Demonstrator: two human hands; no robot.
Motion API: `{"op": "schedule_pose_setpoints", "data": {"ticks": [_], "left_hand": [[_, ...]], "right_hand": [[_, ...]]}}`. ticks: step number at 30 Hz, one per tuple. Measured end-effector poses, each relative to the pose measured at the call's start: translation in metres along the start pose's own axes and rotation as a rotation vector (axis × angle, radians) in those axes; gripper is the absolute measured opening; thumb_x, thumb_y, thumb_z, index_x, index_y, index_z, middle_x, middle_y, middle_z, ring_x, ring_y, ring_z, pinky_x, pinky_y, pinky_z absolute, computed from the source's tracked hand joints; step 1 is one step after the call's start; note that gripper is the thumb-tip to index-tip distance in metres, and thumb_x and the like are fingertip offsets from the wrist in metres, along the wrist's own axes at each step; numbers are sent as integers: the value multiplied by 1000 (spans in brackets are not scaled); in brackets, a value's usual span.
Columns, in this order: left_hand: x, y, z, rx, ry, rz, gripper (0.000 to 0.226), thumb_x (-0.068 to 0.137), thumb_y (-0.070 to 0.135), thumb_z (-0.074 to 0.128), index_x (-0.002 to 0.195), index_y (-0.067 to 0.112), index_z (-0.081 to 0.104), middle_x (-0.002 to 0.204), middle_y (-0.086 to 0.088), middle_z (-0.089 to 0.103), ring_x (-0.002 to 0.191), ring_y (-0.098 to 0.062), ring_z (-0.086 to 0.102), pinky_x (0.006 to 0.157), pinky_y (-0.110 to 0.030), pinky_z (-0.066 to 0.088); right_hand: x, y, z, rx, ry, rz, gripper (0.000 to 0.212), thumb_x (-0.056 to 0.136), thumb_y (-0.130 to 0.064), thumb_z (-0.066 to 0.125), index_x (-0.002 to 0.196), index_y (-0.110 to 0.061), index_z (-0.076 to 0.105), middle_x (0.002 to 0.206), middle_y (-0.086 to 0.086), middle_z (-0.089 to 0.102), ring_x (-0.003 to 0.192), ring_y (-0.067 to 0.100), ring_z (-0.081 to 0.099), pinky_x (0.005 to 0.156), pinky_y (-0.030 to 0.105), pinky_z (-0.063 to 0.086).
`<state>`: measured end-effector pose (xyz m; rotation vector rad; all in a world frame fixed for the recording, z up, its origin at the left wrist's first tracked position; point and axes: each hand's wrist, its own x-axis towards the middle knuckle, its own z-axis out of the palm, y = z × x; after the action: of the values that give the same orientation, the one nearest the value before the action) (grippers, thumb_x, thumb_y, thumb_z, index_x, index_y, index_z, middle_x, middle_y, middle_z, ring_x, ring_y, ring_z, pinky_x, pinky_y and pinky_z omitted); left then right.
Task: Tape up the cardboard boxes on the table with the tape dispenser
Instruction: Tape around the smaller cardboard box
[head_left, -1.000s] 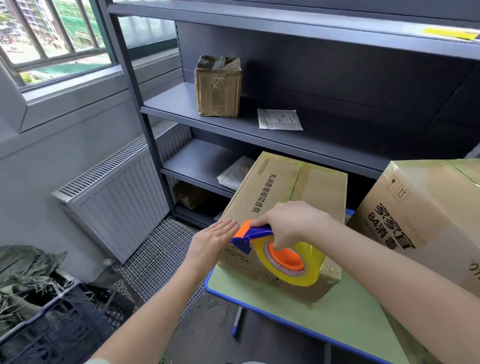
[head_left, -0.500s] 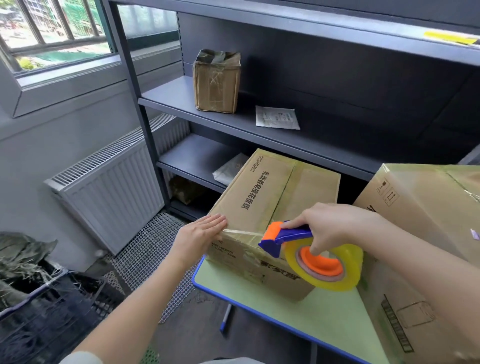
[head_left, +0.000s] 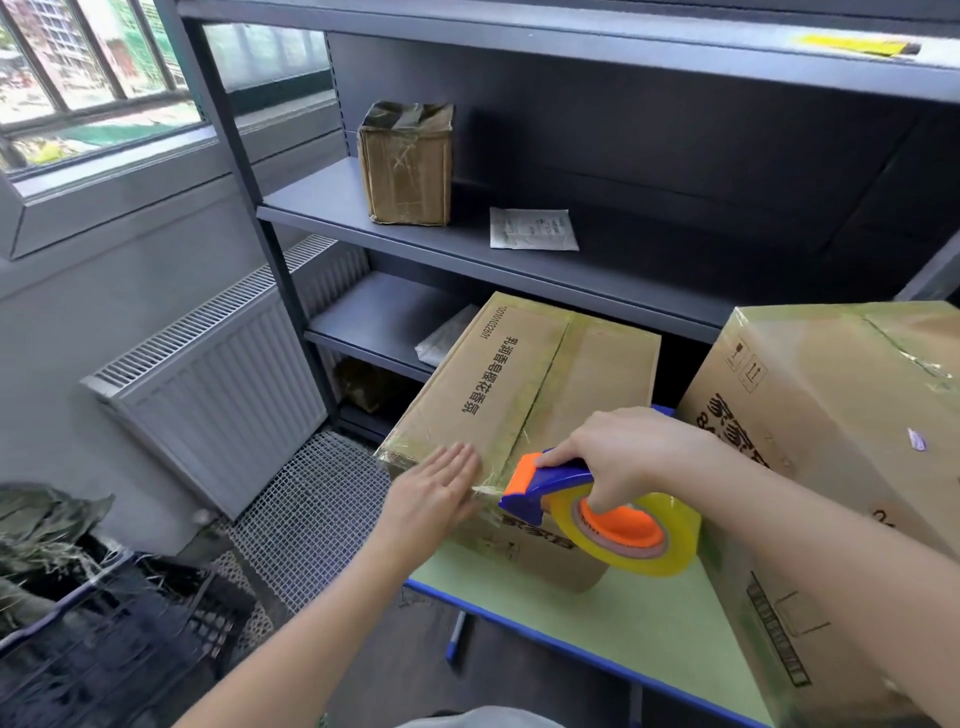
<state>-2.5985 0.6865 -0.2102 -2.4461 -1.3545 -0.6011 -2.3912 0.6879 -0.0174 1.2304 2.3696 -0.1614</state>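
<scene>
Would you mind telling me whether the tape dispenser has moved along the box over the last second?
Yes. The dispenser has travelled rightward along the near top edge of the box, from its left corner to about the centre seam.

Head-worn view, forward-down, close over table

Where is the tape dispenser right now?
Head view, lower centre: the right hand grips the tape dispenser at the near top edge of the left cardboard box, beside the left hand.
</scene>
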Motion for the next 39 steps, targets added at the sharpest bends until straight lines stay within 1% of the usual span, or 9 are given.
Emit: {"op": "schedule_pose_setpoints", "data": {"ticks": [4,8,12,14,22,24,28,34,39], "left_hand": [[9,23,6,-95,17,-16,44,86,36,50,110,6,70,115,-7,68,108,-16,63,104,-29,39],[5,2,1,-125,9,14,62,103,42,20,109,8,71,114,-3,68,108,-14,63,103,-26,36],[2,-29,-6,-139,-46,39,68,103,42,10,114,9,69,118,-3,66,111,-14,61,104,-27,34],[0,-36,-7,-163,-59,36,65,103,41,12,115,9,68,120,-3,65,113,-14,60,103,-27,35],[1,-30,-6,-162,-54,1,43,88,36,44,115,11,68,119,-1,66,112,-13,61,102,-27,40],[1,-29,-9,-166,-63,4,45,90,38,42,115,9,68,119,-3,66,112,-16,61,103,-27,37],[1,-28,-15,-182,-106,-22,65,100,50,20,117,8,66,121,-4,64,114,-18,60,108,-25,28],[2,-26,-16,-176,-182,-54,69,99,53,16,120,7,63,124,-5,62,117,-18,56,114,-15,10],[-4,-14,-12,-82,-218,-84,61,90,48,38,129,5,55,133,-7,55,126,-20,49,117,-22,8]], "right_hand": [[2,-3,-2,-29,3,13,63,79,-25,55,136,-47,41,89,-6,51,77,18,46,52,24,33],[8,-9,-8,-29,4,12,61,80,-28,56,137,-45,41,82,-6,49,76,19,47,51,24,31],[24,-26,-10,-20,38,-21,54,80,-30,58,132,-38,47,90,-2,57,77,22,49,51,24,31],[28,-30,-11,-29,37,-32,53,81,-28,58,132,-36,48,97,0,59,78,22,49,51,24,31],[8,-22,-8,45,38,-27,56,83,-28,58,136,-37,43,78,-6,48,67,16,44,53,25,34],[5,-19,-5,47,35,-22,57,82,-28,58,136,-38,43,77,-6,47,69,16,44,52,24,34],[-19,2,7,95,-27,32,64,79,-30,58,138,-46,38,73,-11,46,65,10,44,49,24,33],[-54,25,28,176,-52,79,70,81,-31,58,141,-52,28,67,-10,40,57,7,39,48,21,29],[-52,22,37,71,32,55,66,80,-28,55,139,-48,34,67,-9,38,56,7,35,47,24,26]]}}
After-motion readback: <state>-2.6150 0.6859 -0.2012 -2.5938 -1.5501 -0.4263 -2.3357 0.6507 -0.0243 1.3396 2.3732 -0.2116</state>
